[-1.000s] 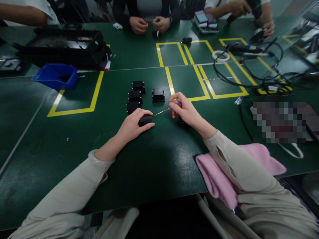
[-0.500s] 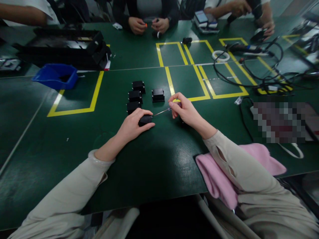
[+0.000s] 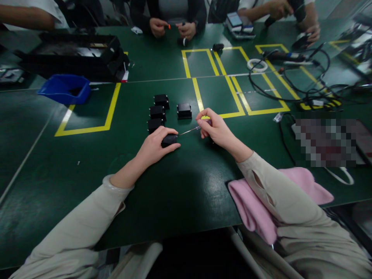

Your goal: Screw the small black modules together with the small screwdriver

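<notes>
Between thumb and fingers, my left hand [image 3: 155,145] grips a small black box-shaped part [image 3: 169,140] on the table. My right hand [image 3: 213,128] is closed round the handle of a screwdriver [image 3: 190,131], whose thin metal shaft points left, its tip at the right end of that part. Beyond my left hand stand similar black parts in a column: a far one [image 3: 161,100], a middle one [image 3: 157,112] and a near one [image 3: 154,124] partly behind my fingers. Another black part [image 3: 184,110] sits apart to their right. Something dark under my right hand is mostly hidden.
A blue bin [image 3: 65,89] and stacked black trays [image 3: 75,56] stand at the left. Black cables [image 3: 290,93] and a white ring [image 3: 257,65] lie at the right. A pink cloth [image 3: 255,209] lies beneath my right forearm. Co-workers' hands [image 3: 188,30] are across the table [image 3: 174,193].
My hands, the screwdriver and the gripped part show almost no movement. Across the table, a co-worker's hands have shifted slightly with a small orange-tipped item.
</notes>
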{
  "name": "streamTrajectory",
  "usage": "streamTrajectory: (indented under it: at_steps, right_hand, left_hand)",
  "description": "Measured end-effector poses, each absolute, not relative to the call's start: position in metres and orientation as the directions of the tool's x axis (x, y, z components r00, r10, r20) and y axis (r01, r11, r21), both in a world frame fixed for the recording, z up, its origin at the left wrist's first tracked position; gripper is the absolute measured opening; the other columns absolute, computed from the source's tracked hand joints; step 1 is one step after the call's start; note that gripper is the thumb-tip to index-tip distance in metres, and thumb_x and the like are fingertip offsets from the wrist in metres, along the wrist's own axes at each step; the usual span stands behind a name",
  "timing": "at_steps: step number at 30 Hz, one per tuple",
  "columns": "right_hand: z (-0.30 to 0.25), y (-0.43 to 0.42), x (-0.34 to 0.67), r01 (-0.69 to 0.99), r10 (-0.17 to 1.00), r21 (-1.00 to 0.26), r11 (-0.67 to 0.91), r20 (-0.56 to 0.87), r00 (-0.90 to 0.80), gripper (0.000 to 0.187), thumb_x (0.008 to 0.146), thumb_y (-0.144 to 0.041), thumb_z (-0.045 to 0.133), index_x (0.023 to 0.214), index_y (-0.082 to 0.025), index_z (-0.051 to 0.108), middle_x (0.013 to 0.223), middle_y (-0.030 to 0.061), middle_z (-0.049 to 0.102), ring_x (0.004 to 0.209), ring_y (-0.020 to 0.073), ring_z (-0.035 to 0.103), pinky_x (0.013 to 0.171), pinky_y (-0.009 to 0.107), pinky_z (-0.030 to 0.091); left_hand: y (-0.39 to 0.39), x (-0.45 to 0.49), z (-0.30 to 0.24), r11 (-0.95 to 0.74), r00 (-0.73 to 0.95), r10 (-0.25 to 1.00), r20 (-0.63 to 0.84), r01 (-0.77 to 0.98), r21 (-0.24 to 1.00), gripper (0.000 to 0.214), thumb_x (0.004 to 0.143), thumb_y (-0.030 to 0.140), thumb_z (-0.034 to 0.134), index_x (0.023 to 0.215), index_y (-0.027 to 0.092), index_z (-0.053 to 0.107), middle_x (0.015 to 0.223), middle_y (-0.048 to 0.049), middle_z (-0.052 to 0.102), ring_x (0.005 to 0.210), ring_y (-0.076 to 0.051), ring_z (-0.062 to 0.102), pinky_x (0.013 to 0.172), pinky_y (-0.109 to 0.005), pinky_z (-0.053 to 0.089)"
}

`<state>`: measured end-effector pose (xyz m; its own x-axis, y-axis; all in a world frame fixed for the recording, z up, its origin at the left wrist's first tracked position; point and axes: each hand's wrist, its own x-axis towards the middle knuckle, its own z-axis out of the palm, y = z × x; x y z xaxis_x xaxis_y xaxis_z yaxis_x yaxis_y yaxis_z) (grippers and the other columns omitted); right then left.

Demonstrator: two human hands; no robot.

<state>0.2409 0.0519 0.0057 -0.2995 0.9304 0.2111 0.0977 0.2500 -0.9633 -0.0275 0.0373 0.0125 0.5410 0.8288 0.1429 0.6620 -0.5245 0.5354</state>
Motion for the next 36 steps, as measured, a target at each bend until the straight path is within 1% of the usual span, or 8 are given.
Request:
streamTrajectory:
  at_steps: [4, 7, 11, 17, 23, 28, 32, 36]
  right_hand:
    - [0.0068, 0.0515, 0.2415, 0.12, 0.934, -0.955, 0.272, 0.232, -0.273, 0.014, 0.099, -0.017, 0.059, 0.107, -0.023, 0.049, 0.062, -0.0101, 0.053, 0.051, 0.0097, 0.058, 0.056, 0.025, 0.045]
    - [0.0072, 0.0513, 0.2412, 0.127, 0.935, -0.958, 0.259, 0.215, -0.283, 0.01, 0.103, -0.025, 0.059, 0.104, -0.023, 0.049, 0.06, -0.0103, 0.051, 0.05, 0.0099, 0.057, 0.055, 0.025, 0.045]
    - [0.0072, 0.0511, 0.2411, 0.12, 0.935, -0.965, 0.231, 0.187, -0.3, 0.017, 0.105, -0.038, 0.058, 0.101, -0.025, 0.049, 0.053, -0.0122, 0.043, 0.047, 0.0105, 0.054, 0.052, 0.025, 0.043]
    - [0.0085, 0.0509, 0.2417, 0.129, 0.934, -0.956, 0.262, 0.218, -0.283, 0.014, 0.1, -0.027, 0.062, 0.105, -0.024, 0.049, 0.062, -0.0102, 0.053, 0.052, 0.0104, 0.058, 0.056, 0.026, 0.045]
    - [0.0101, 0.0505, 0.2404, 0.141, 0.936, -0.961, 0.237, 0.187, -0.298, 0.011, 0.102, -0.031, 0.057, 0.1, -0.023, 0.05, 0.053, -0.0117, 0.046, 0.048, 0.0112, 0.055, 0.052, 0.026, 0.042]
    - [0.0098, 0.0501, 0.2415, 0.147, 0.938, -0.955, 0.256, 0.21, -0.276, 0.016, 0.096, -0.019, 0.062, 0.104, -0.024, 0.05, 0.065, -0.0093, 0.056, 0.052, 0.0099, 0.059, 0.055, 0.026, 0.044]
    - [0.0094, 0.0502, 0.241, 0.141, 0.937, -0.956, 0.256, 0.209, -0.281, 0.011, 0.099, -0.025, 0.061, 0.102, -0.023, 0.05, 0.061, -0.0092, 0.055, 0.051, 0.0102, 0.058, 0.055, 0.026, 0.044]
    - [0.0091, 0.0506, 0.2406, 0.116, 0.934, -0.965, 0.236, 0.192, -0.302, 0.011, 0.103, -0.032, 0.056, 0.099, -0.024, 0.05, 0.053, -0.0115, 0.047, 0.048, 0.011, 0.055, 0.053, 0.025, 0.044]
  left_hand:
    - [0.0373, -0.0275, 0.0128, -0.529, 0.545, 0.826, 0.145, 0.659, 0.535, 0.037, 0.097, 0.047, 0.068, 0.125, 0.023, 0.064, 0.123, -0.0091, 0.068, 0.112, -0.03, 0.065, 0.099, -0.045, 0.053]
    - [0.037, -0.0272, 0.013, -0.534, 0.548, 0.822, 0.153, 0.651, 0.539, 0.037, 0.097, 0.048, 0.067, 0.124, 0.022, 0.064, 0.122, -0.0092, 0.068, 0.112, -0.03, 0.065, 0.099, -0.046, 0.053]
    - [0.0369, -0.0272, 0.0131, -0.511, 0.535, 0.835, 0.127, 0.669, 0.54, 0.037, 0.097, 0.048, 0.067, 0.125, 0.024, 0.064, 0.124, -0.009, 0.068, 0.113, -0.031, 0.065, 0.099, -0.046, 0.053]
    - [0.0373, -0.0279, 0.0125, -0.53, 0.544, 0.826, 0.149, 0.657, 0.536, 0.037, 0.097, 0.047, 0.068, 0.125, 0.023, 0.064, 0.124, -0.009, 0.068, 0.112, -0.03, 0.065, 0.099, -0.045, 0.053]
    - [0.0367, -0.0263, 0.014, -0.53, 0.545, 0.825, 0.149, 0.655, 0.539, 0.037, 0.097, 0.047, 0.068, 0.124, 0.022, 0.064, 0.122, -0.0091, 0.068, 0.112, -0.03, 0.065, 0.1, -0.044, 0.052]
    - [0.0369, -0.0265, 0.014, -0.526, 0.544, 0.827, 0.143, 0.657, 0.541, 0.036, 0.096, 0.046, 0.068, 0.124, 0.023, 0.064, 0.123, -0.009, 0.068, 0.112, -0.03, 0.065, 0.099, -0.045, 0.053]
    - [0.0369, -0.0268, 0.0135, -0.527, 0.544, 0.826, 0.146, 0.655, 0.542, 0.036, 0.097, 0.046, 0.068, 0.124, 0.023, 0.064, 0.123, -0.0092, 0.068, 0.113, -0.03, 0.065, 0.099, -0.045, 0.053]
    - [0.0372, -0.027, 0.0126, -0.528, 0.542, 0.827, 0.152, 0.654, 0.542, 0.036, 0.097, 0.047, 0.068, 0.124, 0.023, 0.064, 0.122, -0.0089, 0.068, 0.112, -0.03, 0.065, 0.099, -0.045, 0.053]
